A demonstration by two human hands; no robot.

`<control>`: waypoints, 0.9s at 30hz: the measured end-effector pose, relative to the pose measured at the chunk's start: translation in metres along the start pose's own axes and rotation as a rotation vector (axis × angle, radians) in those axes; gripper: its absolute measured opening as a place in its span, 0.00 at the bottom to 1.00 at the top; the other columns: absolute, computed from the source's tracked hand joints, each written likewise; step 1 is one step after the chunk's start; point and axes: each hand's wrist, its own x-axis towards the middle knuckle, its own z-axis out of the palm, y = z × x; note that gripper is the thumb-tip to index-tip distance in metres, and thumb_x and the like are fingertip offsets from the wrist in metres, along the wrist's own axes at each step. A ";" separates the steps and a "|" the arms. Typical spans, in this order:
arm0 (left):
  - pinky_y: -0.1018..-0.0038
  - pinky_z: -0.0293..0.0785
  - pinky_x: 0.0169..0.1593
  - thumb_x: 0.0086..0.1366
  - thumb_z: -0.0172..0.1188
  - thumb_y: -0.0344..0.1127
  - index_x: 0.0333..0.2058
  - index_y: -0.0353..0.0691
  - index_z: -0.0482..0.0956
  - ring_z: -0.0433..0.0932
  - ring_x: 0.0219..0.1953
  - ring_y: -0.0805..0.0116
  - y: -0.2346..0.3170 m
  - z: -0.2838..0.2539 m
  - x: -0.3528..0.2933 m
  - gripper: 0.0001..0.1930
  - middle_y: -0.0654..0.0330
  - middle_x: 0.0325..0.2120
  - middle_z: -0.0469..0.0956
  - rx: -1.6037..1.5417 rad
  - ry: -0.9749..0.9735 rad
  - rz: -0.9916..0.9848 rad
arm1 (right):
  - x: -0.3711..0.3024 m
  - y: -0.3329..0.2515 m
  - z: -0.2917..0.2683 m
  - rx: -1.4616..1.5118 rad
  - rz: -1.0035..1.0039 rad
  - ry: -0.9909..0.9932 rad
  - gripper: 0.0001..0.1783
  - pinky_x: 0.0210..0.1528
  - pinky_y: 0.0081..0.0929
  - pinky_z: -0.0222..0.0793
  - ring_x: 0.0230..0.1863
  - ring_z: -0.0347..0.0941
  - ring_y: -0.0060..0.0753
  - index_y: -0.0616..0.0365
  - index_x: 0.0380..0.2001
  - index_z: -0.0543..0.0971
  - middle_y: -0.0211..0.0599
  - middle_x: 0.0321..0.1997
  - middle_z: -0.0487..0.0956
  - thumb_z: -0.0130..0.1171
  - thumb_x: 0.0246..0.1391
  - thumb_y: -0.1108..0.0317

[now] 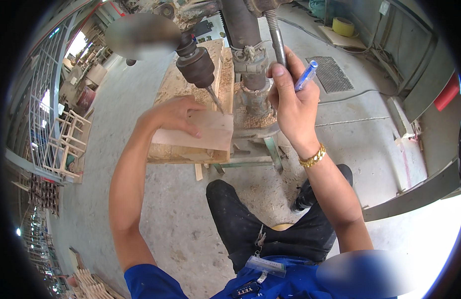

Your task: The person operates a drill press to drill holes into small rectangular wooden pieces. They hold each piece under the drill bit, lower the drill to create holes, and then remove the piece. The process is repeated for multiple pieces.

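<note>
My left hand (178,115) lies over a pale wooden board (213,133), thumb and fingers gripping it near its end. The board rests on the wooden work table (178,155) of a drill press. Just above the board's far right corner, the drill bit (215,99) points down at a slant from its dark chuck (195,66). Whether the tip touches the wood I cannot tell. My right hand (296,99) is closed round the metal feed lever (277,42) of the press. A blue pen (306,75) sticks out between that hand's fingers.
The press column (243,30) stands right of the table, with wood shavings (260,121) round its base. A green stand leg (273,153) is below. Wooden frames (71,137) stand at the left. A yellow tape roll (343,27) and a dark floor mat (329,74) lie at the far right.
</note>
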 end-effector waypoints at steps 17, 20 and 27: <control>0.66 0.58 0.61 0.35 0.73 0.50 0.54 0.40 0.72 0.62 0.60 0.48 -0.003 0.012 -0.009 0.44 0.41 0.58 0.62 -0.085 0.103 -0.025 | 0.000 0.002 0.001 -0.014 0.006 0.025 0.24 0.17 0.11 0.57 0.17 0.59 0.08 0.64 0.57 0.67 0.27 0.29 0.73 0.50 0.62 0.64; 0.66 0.58 0.61 0.36 0.72 0.50 0.54 0.40 0.72 0.62 0.60 0.48 0.000 0.013 -0.010 0.43 0.40 0.58 0.61 -0.120 0.099 -0.029 | 0.001 0.003 0.001 -0.016 0.008 0.030 0.23 0.18 0.11 0.57 0.18 0.59 0.08 0.65 0.57 0.67 0.27 0.29 0.73 0.50 0.62 0.64; 0.64 0.56 0.62 0.37 0.71 0.52 0.53 0.38 0.73 0.61 0.61 0.47 0.007 0.008 -0.013 0.43 0.38 0.57 0.62 -0.109 0.081 -0.042 | 0.001 0.002 0.001 0.010 0.016 0.023 0.23 0.17 0.11 0.56 0.18 0.59 0.08 0.65 0.57 0.67 0.27 0.29 0.73 0.50 0.62 0.64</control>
